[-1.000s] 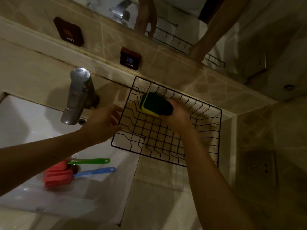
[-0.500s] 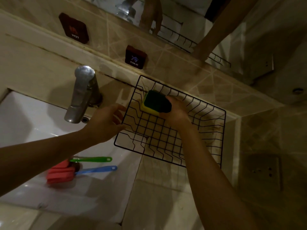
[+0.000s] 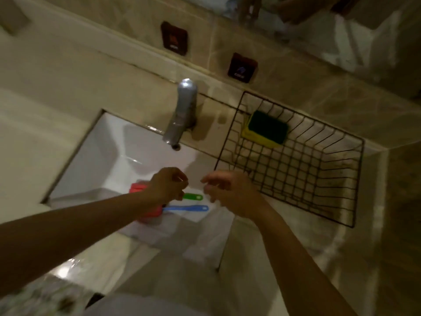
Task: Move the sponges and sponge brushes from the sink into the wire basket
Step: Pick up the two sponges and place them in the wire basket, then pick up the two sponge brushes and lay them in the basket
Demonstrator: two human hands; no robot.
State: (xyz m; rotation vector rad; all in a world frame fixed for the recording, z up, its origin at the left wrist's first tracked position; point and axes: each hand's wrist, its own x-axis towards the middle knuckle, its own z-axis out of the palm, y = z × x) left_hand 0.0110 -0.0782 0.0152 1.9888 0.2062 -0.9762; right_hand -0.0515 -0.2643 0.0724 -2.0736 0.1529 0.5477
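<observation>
**Hovering over the sink, both hands empty**

Reaching in from the lower left of the frame, the left hand [image 3: 167,187] hangs over the white sink [image 3: 109,156] with its fingers loosely curled and nothing between them. It covers part of the red sponge heads [image 3: 149,214] of the two sponge brushes lying on the sink floor at the frame's centre. The green handle [image 3: 193,197] and the blue handle [image 3: 185,208] stick out to the right of that hand, lying side by side. The right hand [image 3: 232,193] comes in from the lower right, fingers spread apart and holding nothing, just right of the handles and near the lower left corner of the wire basket [image 3: 341,179].

That black basket sits on the counter [image 3: 273,258] at right of centre. A green and yellow sponge [image 3: 266,131] lies in its upper left corner, green side up. The chrome faucet [image 3: 182,110] stands above the sink at centre, and two dark tags [image 3: 174,38] are fixed to the tiled wall above it.
</observation>
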